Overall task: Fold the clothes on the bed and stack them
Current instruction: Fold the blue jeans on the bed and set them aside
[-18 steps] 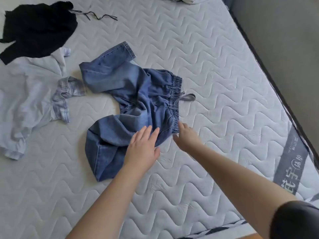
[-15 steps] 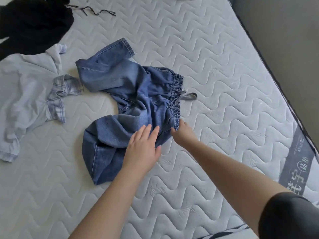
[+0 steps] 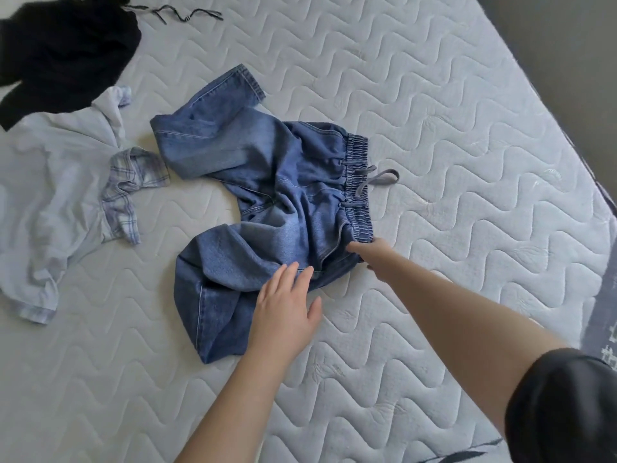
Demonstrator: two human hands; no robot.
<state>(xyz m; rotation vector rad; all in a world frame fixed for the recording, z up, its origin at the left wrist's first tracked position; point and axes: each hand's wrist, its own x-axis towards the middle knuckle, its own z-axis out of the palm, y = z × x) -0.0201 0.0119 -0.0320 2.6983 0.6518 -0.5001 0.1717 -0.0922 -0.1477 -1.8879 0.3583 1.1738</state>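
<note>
Crumpled blue jeans (image 3: 267, 182) with an elastic waistband and a grey drawstring lie in the middle of the quilted mattress (image 3: 450, 162). My left hand (image 3: 283, 302) rests flat on the near trouser leg with its fingers apart, holding nothing. My right hand (image 3: 374, 253) is at the near corner of the waistband, with the thumb on top of the denim and the fingers tucked at its edge, pinching it. A light blue shirt (image 3: 56, 182) with plaid cuffs lies spread at the left. A black garment (image 3: 63, 51) lies at the far left.
A striped cord (image 3: 173, 11) trails from the black garment at the far edge. The mattress's right edge (image 3: 601, 295) carries a dark band with printed characters, and a grey floor lies beyond it. Bare mattress stretches right of the jeans.
My right hand has moved onto the near corner of the waistband and closed on it. My left hand has stayed on the near trouser leg.
</note>
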